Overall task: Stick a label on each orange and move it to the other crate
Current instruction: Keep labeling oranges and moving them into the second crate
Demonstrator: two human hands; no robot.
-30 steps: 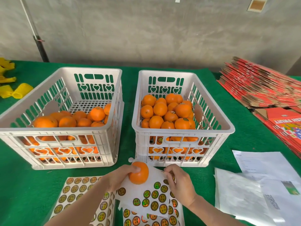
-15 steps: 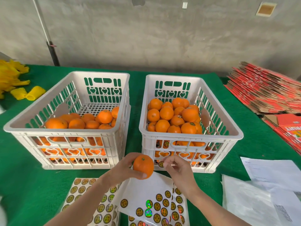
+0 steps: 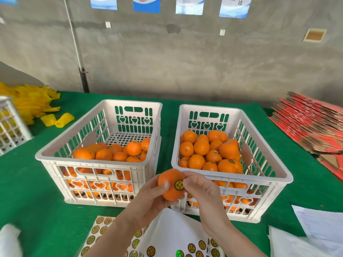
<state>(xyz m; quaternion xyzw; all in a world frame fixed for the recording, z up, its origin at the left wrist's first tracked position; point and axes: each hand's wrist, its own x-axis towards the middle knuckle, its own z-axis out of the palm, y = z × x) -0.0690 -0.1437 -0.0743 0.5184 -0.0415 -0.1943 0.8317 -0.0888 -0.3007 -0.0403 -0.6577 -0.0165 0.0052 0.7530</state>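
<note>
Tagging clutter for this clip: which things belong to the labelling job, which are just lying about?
Job: orange, label, left hand, right hand, left crate, right crate, sticker sheets.
Lying about: yellow foam nets, red cartons, papers.

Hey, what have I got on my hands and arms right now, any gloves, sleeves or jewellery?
Nothing worn that shows. The left hand and right hand have no gloves, and no rings on the fingers in view. The left forearm and right forearm are uncovered down to the picture's bottom edge, with no sleeve, watch or bracelet at either wrist.
</note>
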